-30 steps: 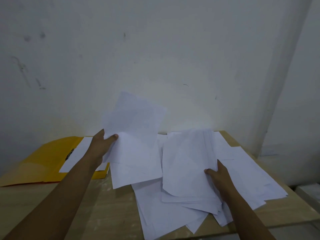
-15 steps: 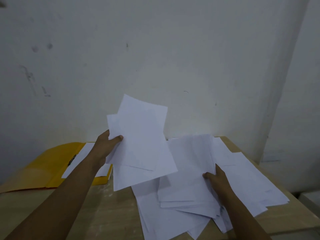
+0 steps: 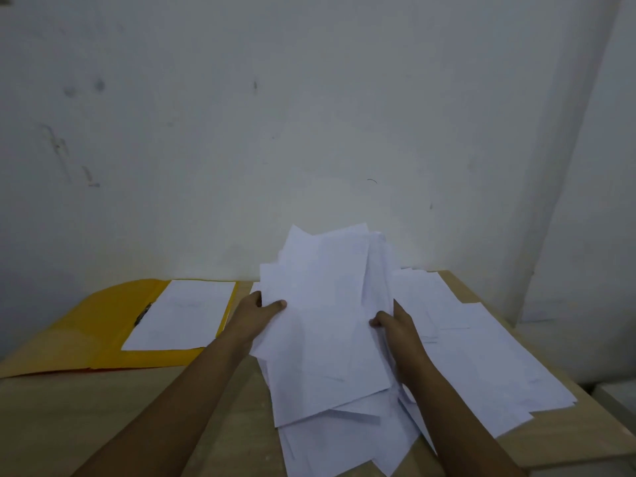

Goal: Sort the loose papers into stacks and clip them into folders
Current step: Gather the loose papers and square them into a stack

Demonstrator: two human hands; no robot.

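The ragged bundle of sheets [image 3: 323, 311] is tilted up over the loose pile [image 3: 481, 356] on the table [image 3: 137, 407], left hand [image 3: 256, 313] and right hand [image 3: 395, 325] pinching its edges, so tap it square before it goes in the yellow folder [image 3: 103, 325].

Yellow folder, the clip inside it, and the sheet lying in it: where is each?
Yellow folder [image 3: 82, 333]: head view, on its open left flap.
Clip [image 3: 142, 315]: head view, on the dark metal bar at the fold.
Sheet [image 3: 186, 313]: head view, on the middle of the white page.
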